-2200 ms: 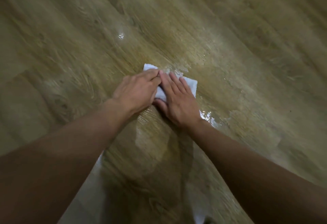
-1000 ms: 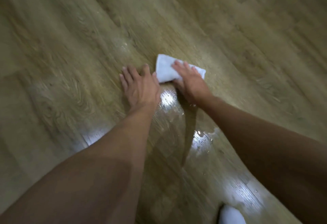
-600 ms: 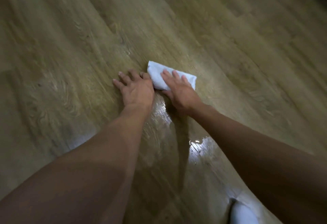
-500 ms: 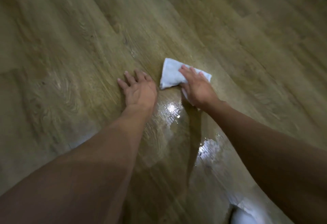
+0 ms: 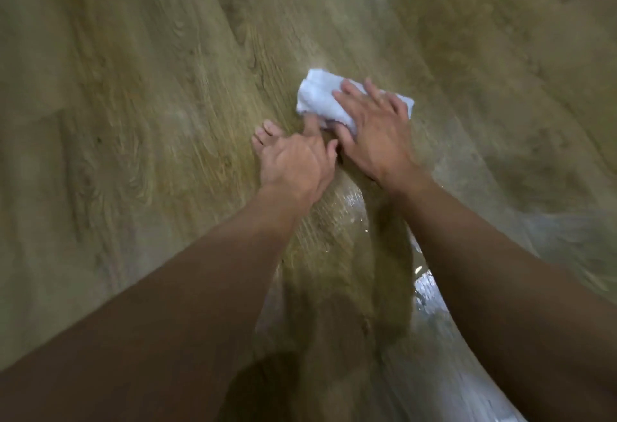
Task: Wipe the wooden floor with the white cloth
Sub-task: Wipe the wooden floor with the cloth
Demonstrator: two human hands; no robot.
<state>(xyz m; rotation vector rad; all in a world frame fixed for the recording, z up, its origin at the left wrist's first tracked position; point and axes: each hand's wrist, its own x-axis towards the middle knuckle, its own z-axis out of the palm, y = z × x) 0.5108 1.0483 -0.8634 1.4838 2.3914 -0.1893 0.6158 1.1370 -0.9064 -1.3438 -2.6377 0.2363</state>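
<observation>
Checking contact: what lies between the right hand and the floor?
The folded white cloth lies under the right hand, pressed on the wooden floor, per the head view.

The right hand (image 5: 374, 141) covers the middle and near half of the white cloth (image 5: 319, 96). Both forearms are cut off by the lower edge of the frame. The wooden floor (image 5: 133, 88) is motion-blurred toward the right and upper edges, its grain smeared.

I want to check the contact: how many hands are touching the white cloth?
2. The right hand lies flat on the folded white cloth. The left hand rests on the wooden floor, one fingertip reaching the cloth's near edge.
</observation>
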